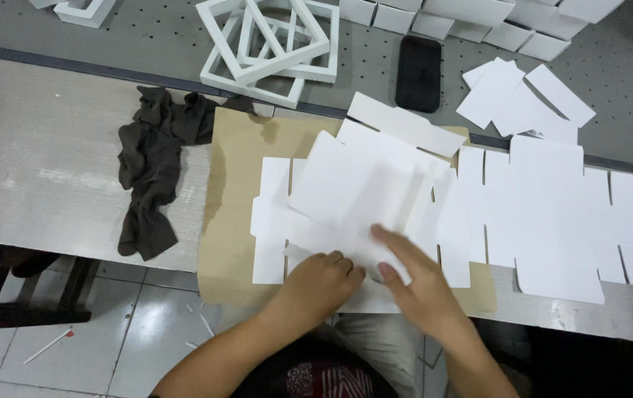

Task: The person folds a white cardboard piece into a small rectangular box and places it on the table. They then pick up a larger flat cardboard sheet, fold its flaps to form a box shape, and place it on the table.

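Two hands pressing a white die-cut card blank flat on a brown sheet

Nearest, the left hand (321,276) is curled into a loose fist and the right hand (412,276) lies open, fingers flat; both press the card blank (353,195), gripping nothing. It lies on the brown sheet (231,221) at the near table edge; it looks light, thin, easily creased, best taken by its edges or flaps. Right, another flat blank (552,221); left, a dark cloth (150,177); farther off, white frames (265,44) and a black phone (418,74).

A pale grey desk (44,169) meets a perforated grey board (162,37) behind. Below lies a glossy tiled floor (110,332).
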